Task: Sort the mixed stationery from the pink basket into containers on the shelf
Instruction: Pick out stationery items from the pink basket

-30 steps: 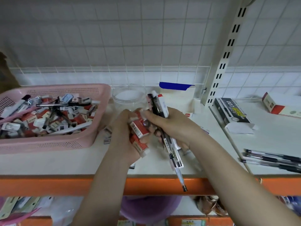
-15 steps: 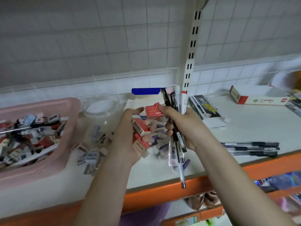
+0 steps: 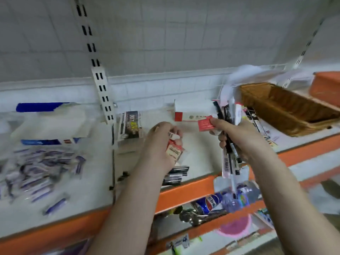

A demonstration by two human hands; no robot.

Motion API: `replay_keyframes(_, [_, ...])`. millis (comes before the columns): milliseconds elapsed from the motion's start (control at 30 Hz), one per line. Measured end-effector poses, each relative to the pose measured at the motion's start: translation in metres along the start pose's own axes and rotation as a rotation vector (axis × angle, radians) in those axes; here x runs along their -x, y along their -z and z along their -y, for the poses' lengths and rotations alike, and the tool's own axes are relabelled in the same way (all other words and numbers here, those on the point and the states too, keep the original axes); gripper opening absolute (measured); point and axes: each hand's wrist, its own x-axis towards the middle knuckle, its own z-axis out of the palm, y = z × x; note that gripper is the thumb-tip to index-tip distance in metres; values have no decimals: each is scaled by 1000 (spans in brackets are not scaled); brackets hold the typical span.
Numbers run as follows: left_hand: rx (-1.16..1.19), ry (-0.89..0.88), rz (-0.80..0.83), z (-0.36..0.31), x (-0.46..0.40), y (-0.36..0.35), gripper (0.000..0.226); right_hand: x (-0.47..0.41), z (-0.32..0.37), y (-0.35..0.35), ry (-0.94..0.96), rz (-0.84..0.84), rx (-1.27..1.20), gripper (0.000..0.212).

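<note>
The left hand [image 3: 161, 144] curls round a small clutch of red-and-white erasers [image 3: 173, 150], and the right hand [image 3: 237, 137] grips a bundle of pens [image 3: 229, 144] upright in its fist while thumb and forefinger pinch one red eraser [image 3: 205, 124] at the top. The two hands are apart, both above the white shelf [image 3: 92, 181] with its orange front edge.

Taking the slotted white upright [image 3: 103, 92] as the landmark: well to its right, at the far end of the shelf, stands a brown wicker basket [image 3: 287, 111], with an orange container [image 3: 325, 87] behind it. Left of the upright sits a pale box with a blue strip [image 3: 49, 122], and in front of that a loose scatter of small blue-and-white items [image 3: 44, 168] (too blurred to name). Just right of the upright lies a black-and-white pen box [image 3: 131, 126]; farther right, against the wall, a red-and-white carton [image 3: 191, 115]. Below the left hand, at the shelf's front edge, lie several dark pens [image 3: 175, 174]. The pink basket is out of view.
</note>
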Motion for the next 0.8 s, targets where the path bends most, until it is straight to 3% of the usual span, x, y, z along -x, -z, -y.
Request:
replay_keyframes(100, [143,-1,-119,22,-18,-28,26,-27,-8,19,-10,30,189,19])
replay_keyframes(200, [323,-55,-229,33,-35,-41,18,-37,-12,25,-13,88,211,31])
replay_keyframes(300, [480,-83,-258,39,-47,-46,14,-33,-8,33,34,129,109,26])
replay_keyframes(467, [526,-134,-216,50,-65,-69,19,-6,-11,30,27,396,6,11])
replay_keyframes(567, [491,-154,-168,54,-67,-74,7,-13,-12,33,132,277,40,15])
replay_keyframes(700, [400,-224,-169,46,-65,-61,6,-34,-10,52,78,200,102,18])
replay_keyframes(800, [339,-182,-166,43,-62,-47,10,-44,-15,52,27,177,189,19])
